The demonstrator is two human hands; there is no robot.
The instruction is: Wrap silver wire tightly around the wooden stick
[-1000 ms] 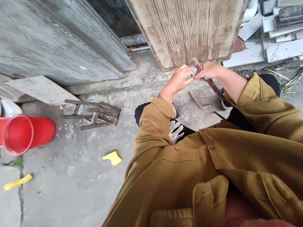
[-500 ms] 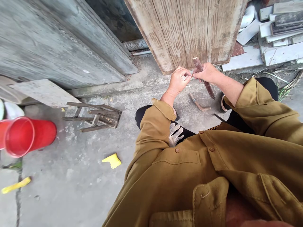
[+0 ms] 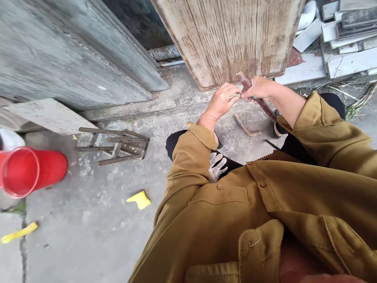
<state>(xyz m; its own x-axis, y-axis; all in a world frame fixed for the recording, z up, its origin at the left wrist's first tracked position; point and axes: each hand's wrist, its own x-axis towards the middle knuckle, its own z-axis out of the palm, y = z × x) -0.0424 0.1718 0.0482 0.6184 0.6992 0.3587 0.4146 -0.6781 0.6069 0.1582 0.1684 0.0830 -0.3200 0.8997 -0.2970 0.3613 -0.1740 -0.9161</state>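
A brown wooden stick [image 3: 268, 109] with a pale cut upper end slants through my right hand [image 3: 258, 88], whose fingers are wrapped round it. My left hand [image 3: 220, 100] is close on the left, thumb and forefinger pinched together by the right fingertips. Whatever lies in that pinch is too small to make out. On the concrete below the hands is a small bent piece of wood [image 3: 247, 126], apart from both. A whitish glove [image 3: 216, 167] rests by my left thigh, partly under the sleeve.
A weathered plank door [image 3: 229, 35] stands ahead. Stacked boards [image 3: 350, 65] lie at the right. To the left are a wooden stool [image 3: 118, 145] on its side, a red bucket [image 3: 51, 167], and yellow pieces [image 3: 140, 199] on the concrete.
The stick has tilted further, its lower end swinging right toward my shoe. My left fingers have closed more, narrowing the gap between thumb and forefinger.
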